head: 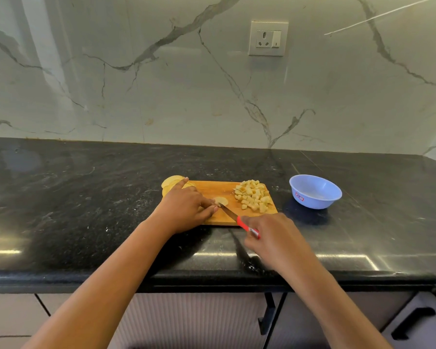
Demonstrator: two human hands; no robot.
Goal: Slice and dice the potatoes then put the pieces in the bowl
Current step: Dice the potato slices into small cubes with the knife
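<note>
A wooden cutting board (212, 190) lies on the dark bench (86, 197), close to the front edge so both arms can reach it. The left hand (186, 209) sits at the 9 o'clock side of the board. Its grip is narrow: the bent fingertips hold one round potato slice (221, 200) flat on the wood so it cannot slide. The right hand (269, 235) comes in from 5 o'clock. Its grip is closed round the red handle of a knife (228, 212). The blade points up toward 10 o'clock, and its tip rests on the near edge of the slice, just beside the left fingertips. I think the person is about to cut this slice into little bits, so those fingers need to stay out of the blade's way. More slices (173, 182) wait in a stack at the 10 o'clock corner of the board, partly behind the left hand, where it can take one easily. A pile of cut cubes (253, 196) sits at the 3 o'clock side, away from the knife, so there is room to cut. A blue bowl (320, 201) stands on the bench at 3 o'clock, near the board but not touching it. No pieces show inside it, so I think the filling step is not yet done.
</note>
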